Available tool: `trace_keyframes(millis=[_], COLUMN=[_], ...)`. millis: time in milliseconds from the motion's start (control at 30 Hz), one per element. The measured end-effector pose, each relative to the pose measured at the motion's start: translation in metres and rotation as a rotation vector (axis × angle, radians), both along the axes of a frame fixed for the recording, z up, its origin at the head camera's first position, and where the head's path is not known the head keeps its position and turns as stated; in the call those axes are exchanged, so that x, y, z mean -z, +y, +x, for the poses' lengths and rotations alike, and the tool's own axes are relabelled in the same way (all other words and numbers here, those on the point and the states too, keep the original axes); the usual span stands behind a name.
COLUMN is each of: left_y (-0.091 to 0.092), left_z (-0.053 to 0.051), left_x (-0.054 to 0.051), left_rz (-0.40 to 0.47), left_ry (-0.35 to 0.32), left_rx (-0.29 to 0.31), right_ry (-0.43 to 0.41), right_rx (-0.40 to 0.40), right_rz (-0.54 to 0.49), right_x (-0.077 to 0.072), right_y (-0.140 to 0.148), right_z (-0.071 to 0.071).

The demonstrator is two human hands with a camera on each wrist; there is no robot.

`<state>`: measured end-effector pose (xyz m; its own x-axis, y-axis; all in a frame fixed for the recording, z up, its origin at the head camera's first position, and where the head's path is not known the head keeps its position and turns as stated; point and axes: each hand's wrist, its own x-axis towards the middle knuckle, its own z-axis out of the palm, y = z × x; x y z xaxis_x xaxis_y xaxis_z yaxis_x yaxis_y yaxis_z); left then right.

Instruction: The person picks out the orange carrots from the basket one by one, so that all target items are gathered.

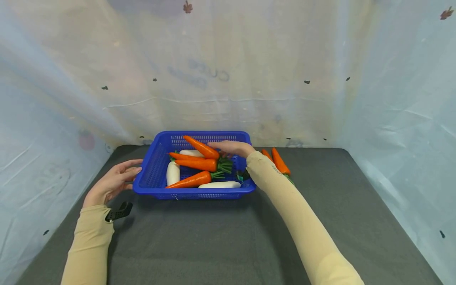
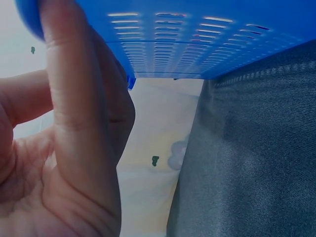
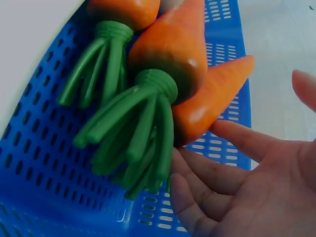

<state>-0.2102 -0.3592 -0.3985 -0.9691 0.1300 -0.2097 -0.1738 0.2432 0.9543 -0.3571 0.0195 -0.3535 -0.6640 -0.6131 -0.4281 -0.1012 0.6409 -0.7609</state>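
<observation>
In the head view a blue basket (image 1: 192,191) holds several orange carrots (image 1: 194,181) with green stems and several white radishes (image 1: 173,173). My left hand (image 1: 114,180) is at the basket's left rim, fingertips touching its outer edge; the left wrist view has the fingers nearly straight against the blue plastic. Over the basket's far right part reaches my right hand (image 1: 235,147). In the right wrist view its loosely bent fingers touch the thick end of a carrot (image 3: 215,101), with the thumb standing apart. Green stems partly cover the fingertips.
Two more carrots (image 1: 280,162) lie on the dark grey cloth just right of the basket, partly behind my right sleeve. A dark object (image 1: 243,175) sits in the basket's right side. Pale plastic sheeting (image 1: 228,111) hangs behind and at both sides.
</observation>
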Motion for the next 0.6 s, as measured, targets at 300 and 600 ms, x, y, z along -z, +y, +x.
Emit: trace_keyframes(millis=[300,600], left_y=[0.0003,0.0010], left_z=[0.0009,0.0006], left_x=[-0.0003,0.0011], left_rz=[-0.001,-0.026], left_ry=[-0.001,0.008], left_rx=[-0.007,-0.012], right_ry=[-0.021,-0.028], right_rx=[0.030,0.061], right_rz=[0.071,0.085], right_x=[0.0000,0.0047], right_y=[0.0005,-0.0009], right_z=[0.0016,0.0022])
